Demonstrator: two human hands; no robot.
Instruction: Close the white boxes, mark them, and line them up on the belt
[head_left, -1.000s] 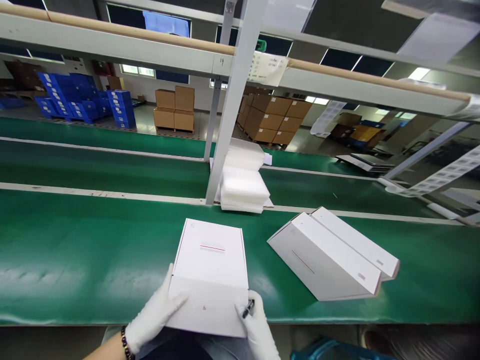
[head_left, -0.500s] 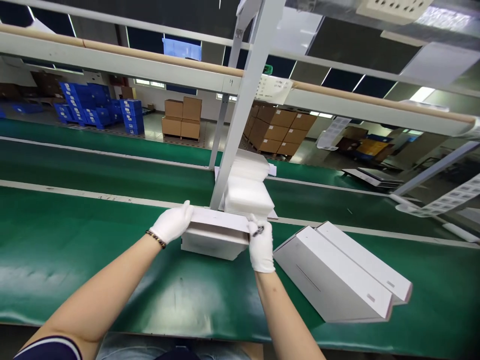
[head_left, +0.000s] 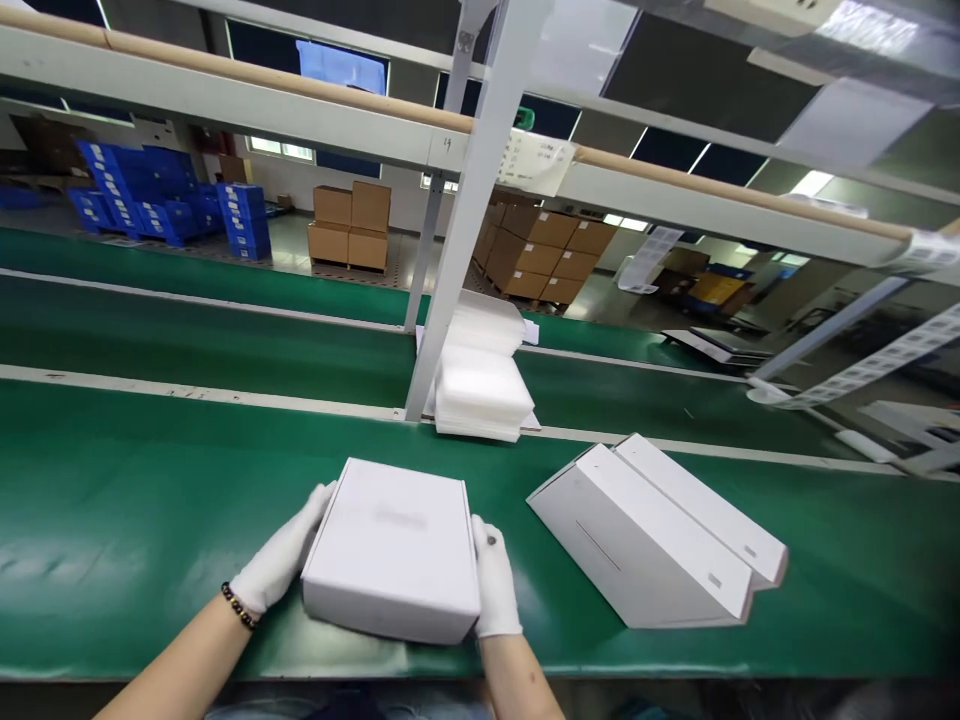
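The left hand [head_left: 283, 555] clasps the left side of the white box [head_left: 390, 540], centred between both hands near the green tabletop's [head_left: 150, 520] front edge. The right hand [head_left: 496, 588] clasps its right side, equally close. 2 cartons [head_left: 664, 530] rest farther right.

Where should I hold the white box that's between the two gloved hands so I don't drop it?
I'd hold the white box by its left and right side walls, one palm coming in from each side. Its flat, wide top looks hard to pinch, but its straight, opposite sides should suit two palms. The left hand and right hand are at those sides.
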